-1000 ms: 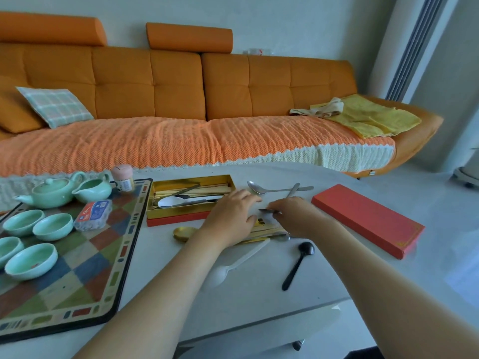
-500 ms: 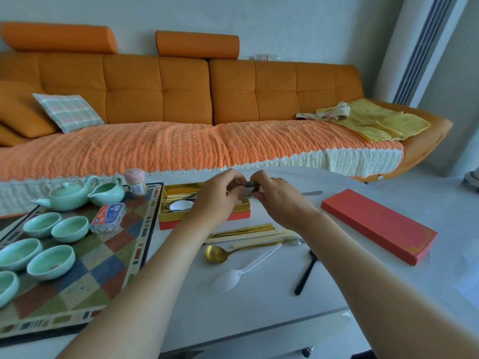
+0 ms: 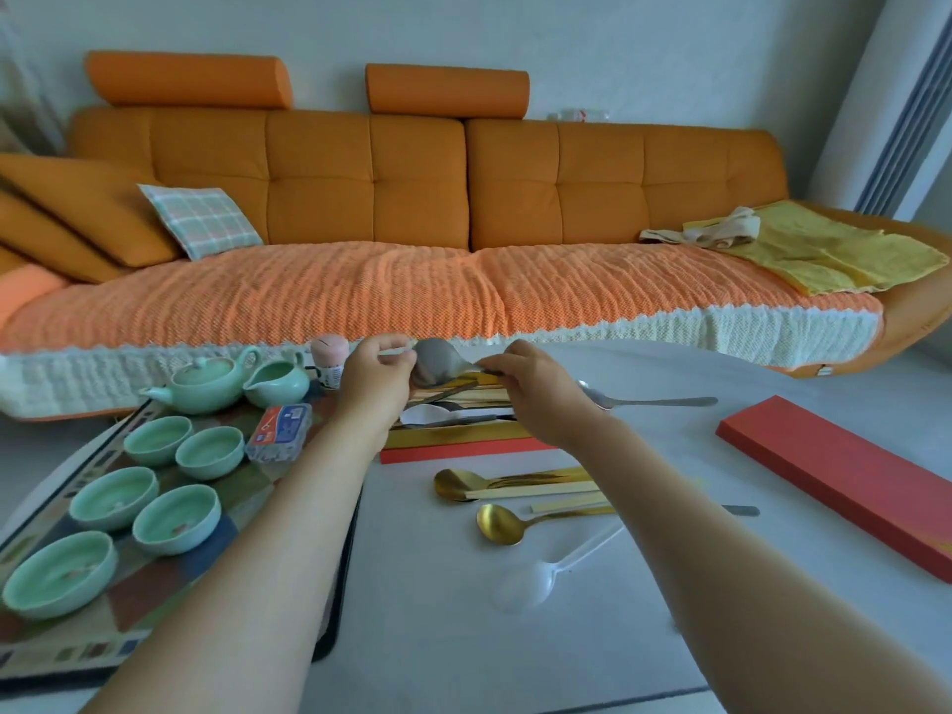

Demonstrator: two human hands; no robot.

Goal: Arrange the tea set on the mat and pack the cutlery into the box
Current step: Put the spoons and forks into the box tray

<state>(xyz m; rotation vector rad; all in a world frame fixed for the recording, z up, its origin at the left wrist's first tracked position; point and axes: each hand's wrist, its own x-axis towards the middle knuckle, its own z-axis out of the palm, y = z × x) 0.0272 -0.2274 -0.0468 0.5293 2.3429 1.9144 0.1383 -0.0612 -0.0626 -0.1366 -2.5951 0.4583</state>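
Both hands hold a grey metal spoon above the gold-lined cutlery box. My left hand pinches its bowl end and my right hand grips its handle. The box holds several utensils. On the white table lie two gold spoons, gold chopsticks, a clear plastic spoon and a silver spoon. The checkered mat at left carries a green teapot, a green pitcher and several green cups.
The red box lid lies at the right of the table. A small plastic packet and a pink-capped jar stand on the mat's far edge. An orange sofa runs behind the table.
The view has tilted up and the table has moved closer. Both hands have lifted the grey spoon from the table and now hold it above the box.
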